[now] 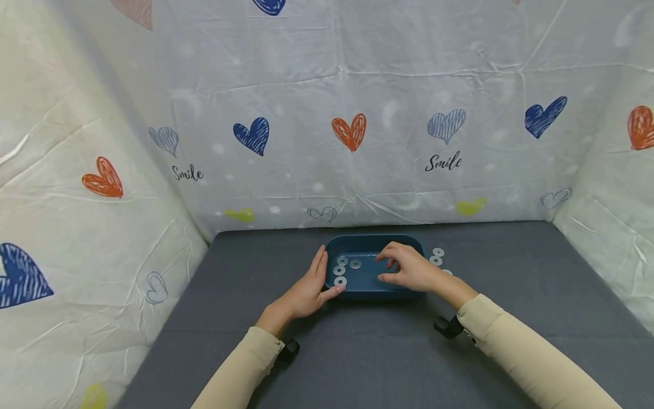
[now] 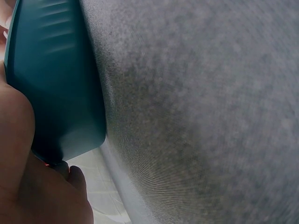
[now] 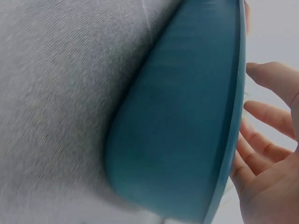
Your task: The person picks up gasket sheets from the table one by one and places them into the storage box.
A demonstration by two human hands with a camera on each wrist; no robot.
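A blue rectangular tray (image 1: pixel 368 279) stands on the dark cloth surface. Inside its left part lie several flat pale rings, like washers (image 1: pixel 339 281). My left hand (image 1: pixel 306 289) holds the tray's left end, the thumb at the front rim and the fingers along the outer side; the left wrist view also has this hand (image 2: pixel 46 186) against the tray wall. Over the right half of the tray hovers my right hand (image 1: pixel 411 270), fingers bent and thumb apart from them, with nothing visible between. In the right wrist view its fingers (image 3: pixel 271 116) show beyond the rim.
Just right of the tray, a few more pale washers (image 1: pixel 437 252) lie on the dark cloth (image 1: pixel 511 272), one partly hidden by the right wrist. A white curtain with printed hearts (image 1: pixel 398 187) hangs behind the table and down both sides.
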